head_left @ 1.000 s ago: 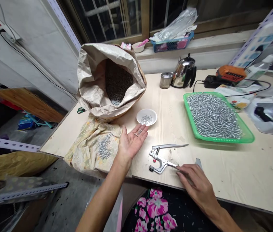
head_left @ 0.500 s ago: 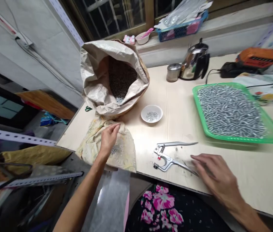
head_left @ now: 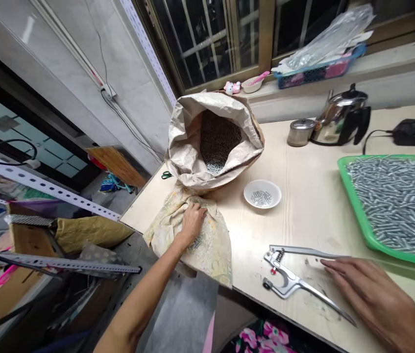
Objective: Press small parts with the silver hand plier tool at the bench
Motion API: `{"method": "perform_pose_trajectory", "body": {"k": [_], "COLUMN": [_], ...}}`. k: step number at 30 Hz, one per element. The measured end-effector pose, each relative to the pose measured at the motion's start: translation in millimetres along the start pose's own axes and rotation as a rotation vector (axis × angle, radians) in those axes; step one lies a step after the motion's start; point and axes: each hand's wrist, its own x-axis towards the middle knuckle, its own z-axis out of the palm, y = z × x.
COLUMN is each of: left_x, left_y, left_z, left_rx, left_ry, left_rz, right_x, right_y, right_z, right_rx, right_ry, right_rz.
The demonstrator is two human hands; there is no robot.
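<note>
My left hand [head_left: 193, 221] rests on the patterned cloth [head_left: 219, 245] at the table's front left edge, fingers curled; what they hold, if anything, is hidden. Small metal pieces [head_left: 195, 242] lie on the cloth beside it. My right hand [head_left: 372, 289] hovers or rests at the handle ends of the metal pliers-like tool [head_left: 290, 282], fingers stretched out, not wrapped round it. The tool lies with its jaws to the left. A white bowl [head_left: 251, 200] with small metal pieces stands behind the cloth, to the right. Behind the cloth sits an open paper sack [head_left: 181, 147] of small dark and silvery pieces.
A green tray [head_left: 357, 211] heaped with metal pieces is at the right. A lidded jar [head_left: 300, 133] and a kettle [head_left: 339, 117] stand near the wall. Green-handled scissors [head_left: 166, 175] lie left of the sack. The wooden table [head_left: 295, 191] ends at the front left.
The view has swung left, shifting the scene rightward and down. My left hand has lowered onto the cloth. My right hand has come nearer the upper handle of the tool.
</note>
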Motion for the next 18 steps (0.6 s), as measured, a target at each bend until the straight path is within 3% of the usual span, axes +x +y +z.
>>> {"method": "perform_pose_trajectory", "body": {"k": [11,18], "left_x": [-8,1], "left_y": [-6,-1], "left_z": [-4.9,-13.5], "left_rx": [0.007,0.107], "left_ry": [-0.067,-0.130], "left_rz": [0.051,0.111], "right_x": [23,30], "right_y": [-22,-31], "right_z": [-9,-13], "right_rx": [0.030,0.051], "right_ry": [-0.037,-0.059], "right_rz": [-0.021,-0.028]}}
